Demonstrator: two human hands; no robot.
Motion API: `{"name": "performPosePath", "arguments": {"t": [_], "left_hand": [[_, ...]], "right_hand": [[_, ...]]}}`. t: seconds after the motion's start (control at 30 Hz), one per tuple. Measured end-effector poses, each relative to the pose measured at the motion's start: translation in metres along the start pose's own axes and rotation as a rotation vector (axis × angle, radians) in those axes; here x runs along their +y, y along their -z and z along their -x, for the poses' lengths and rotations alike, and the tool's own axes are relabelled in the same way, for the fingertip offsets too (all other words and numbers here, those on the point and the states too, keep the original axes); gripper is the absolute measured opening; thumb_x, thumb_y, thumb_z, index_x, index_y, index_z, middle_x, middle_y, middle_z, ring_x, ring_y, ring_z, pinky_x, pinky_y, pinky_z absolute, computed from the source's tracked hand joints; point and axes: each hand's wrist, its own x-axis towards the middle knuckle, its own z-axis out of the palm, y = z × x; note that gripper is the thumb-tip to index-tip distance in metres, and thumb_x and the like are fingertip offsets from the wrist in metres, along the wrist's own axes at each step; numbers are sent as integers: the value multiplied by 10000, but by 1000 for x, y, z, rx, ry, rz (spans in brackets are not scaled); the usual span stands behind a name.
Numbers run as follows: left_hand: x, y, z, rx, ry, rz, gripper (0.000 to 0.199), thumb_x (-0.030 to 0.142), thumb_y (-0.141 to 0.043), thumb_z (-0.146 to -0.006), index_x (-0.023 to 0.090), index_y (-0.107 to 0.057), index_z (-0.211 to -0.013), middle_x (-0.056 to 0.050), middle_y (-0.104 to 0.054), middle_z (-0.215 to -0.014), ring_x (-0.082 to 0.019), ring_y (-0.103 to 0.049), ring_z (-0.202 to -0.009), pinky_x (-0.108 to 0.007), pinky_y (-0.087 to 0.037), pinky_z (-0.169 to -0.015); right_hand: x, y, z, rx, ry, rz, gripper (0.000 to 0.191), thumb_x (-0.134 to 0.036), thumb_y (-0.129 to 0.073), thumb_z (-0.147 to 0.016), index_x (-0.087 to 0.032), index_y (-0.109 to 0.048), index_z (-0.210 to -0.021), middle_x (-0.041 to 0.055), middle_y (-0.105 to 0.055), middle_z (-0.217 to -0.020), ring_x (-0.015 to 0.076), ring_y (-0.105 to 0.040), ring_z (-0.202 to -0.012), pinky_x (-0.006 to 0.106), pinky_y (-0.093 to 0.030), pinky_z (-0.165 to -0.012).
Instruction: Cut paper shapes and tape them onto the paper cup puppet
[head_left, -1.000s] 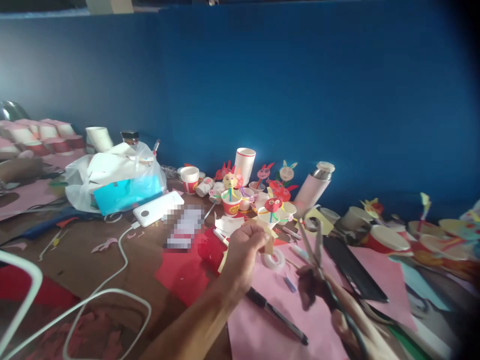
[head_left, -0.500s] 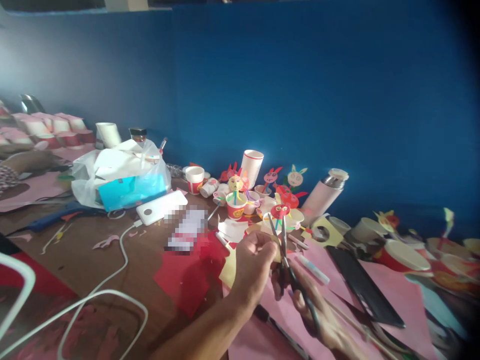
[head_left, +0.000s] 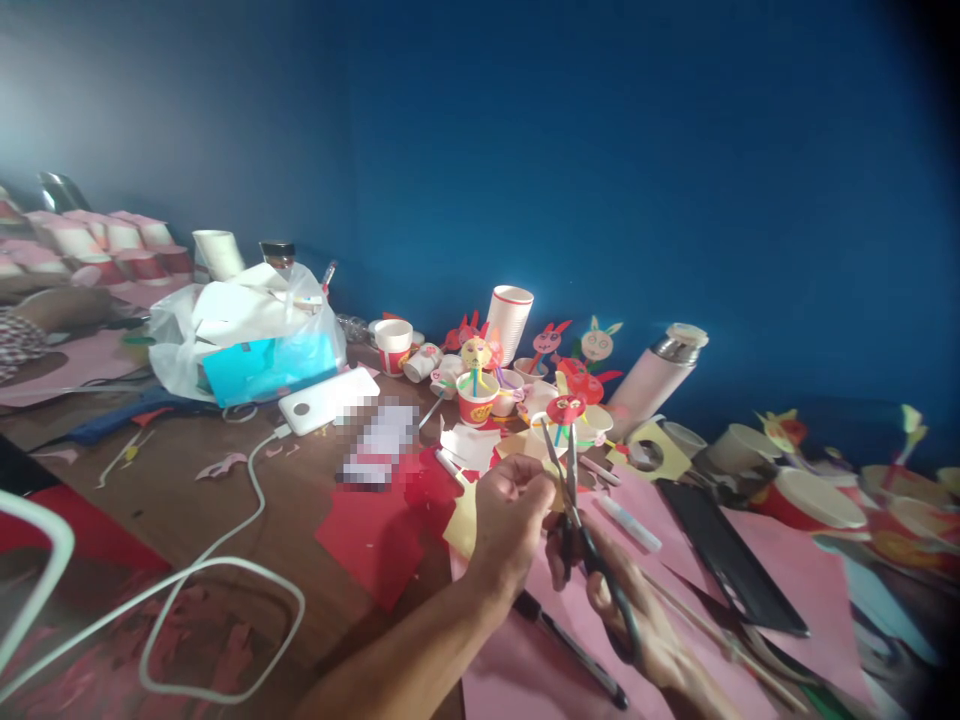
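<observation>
My left hand (head_left: 506, 515) is closed in a pinch on a small piece of yellow paper (head_left: 553, 504), mostly covered by the fingers. In my right hand (head_left: 626, 600) is a pair of scissors (head_left: 573, 475) with black handles. Their blades are apart and point away from me, right beside the left fingertips. Beneath both hands lies a pink paper sheet (head_left: 510, 670), with a black marker (head_left: 577, 655) on it. Just beyond the blade tips, a red paper face (head_left: 565, 408) stands among decorated paper cups.
A white power bank (head_left: 330, 400) with a looping cable lies left of a bulging plastic bag (head_left: 176, 345). A pink thermos (head_left: 654, 385) leans by the blue wall. A black flat object (head_left: 727, 555) rests at right. At far left, another person's arm (head_left: 64, 308) reaches in.
The camera view has shifted slightly, so the tabletop things appear higher. Both hands keep nearly the same pose, with the scissors still spread beside the left fingers.
</observation>
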Motion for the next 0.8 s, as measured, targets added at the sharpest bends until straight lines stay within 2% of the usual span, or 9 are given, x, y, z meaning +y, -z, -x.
{"name": "performPosePath", "arguments": {"t": [0.23, 0.37, 0.57, 0.8], "left_hand": [[-1, 4, -3, -65, 32, 40, 53, 194, -561, -658, 161, -530, -685, 31, -517, -554, -81, -480, -473, -195, -392, -460], [1, 2, -1, -47, 22, 12, 37, 181, -561, -648, 153, -543, -667, 33, -500, -538, -78, -471, -475, -189, -388, -459], [8, -6, 5, -7, 35, 47, 32, 145, -513, -617, 159, -487, -608, 52, -447, -477, -63, -417, -423, -180, -356, -428], [10, -8, 5, -17, 52, 89, 39, 147, -514, -605, 162, -478, -606, 41, -478, -483, -63, -418, -419, -181, -356, -425]], "right_hand": [[0, 0, 0, -34, -2, -41, 568, -650, -420, -787, -217, -471, -1150, 3, -512, -715, 171, -465, -657, 288, -423, -598], [1, 1, 0, -49, -15, -61, 579, -656, -460, -761, -208, -476, -1128, -1, -497, -719, 164, -455, -655, 279, -411, -590], [4, -2, -1, -5, -11, -93, 546, -647, -468, -764, -213, -502, -1093, -3, -498, -706, 157, -456, -633, 271, -418, -579], [11, -3, 1, 11, -4, -139, 506, -614, -479, -781, -246, -485, -1128, -1, -504, -710, 177, -477, -676, 280, -426, -601]]}}
